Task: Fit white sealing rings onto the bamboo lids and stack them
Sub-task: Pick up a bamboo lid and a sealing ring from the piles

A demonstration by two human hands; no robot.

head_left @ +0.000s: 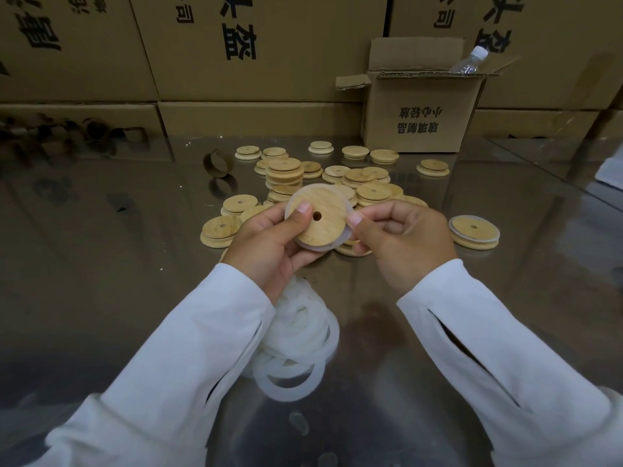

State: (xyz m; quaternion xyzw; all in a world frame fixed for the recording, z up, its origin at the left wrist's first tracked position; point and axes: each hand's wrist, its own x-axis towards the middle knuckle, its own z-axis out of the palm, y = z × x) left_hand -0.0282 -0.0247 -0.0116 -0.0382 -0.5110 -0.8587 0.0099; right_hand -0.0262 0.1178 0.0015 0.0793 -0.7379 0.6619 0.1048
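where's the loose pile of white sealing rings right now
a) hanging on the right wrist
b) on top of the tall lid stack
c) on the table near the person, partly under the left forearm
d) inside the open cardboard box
c: the pile of white sealing rings lies on the shiny table close to the person, partly hidden by the left sleeve, nearer than the scattered bamboo lids.

The small open carton (421, 112) bore two lines of black print on its front, both upside down: 玻璃制品 and 小心轻放. The large stacked cartons (253, 45) behind it carried big black characters, also inverted and mostly cropped; only 公司 could be read.
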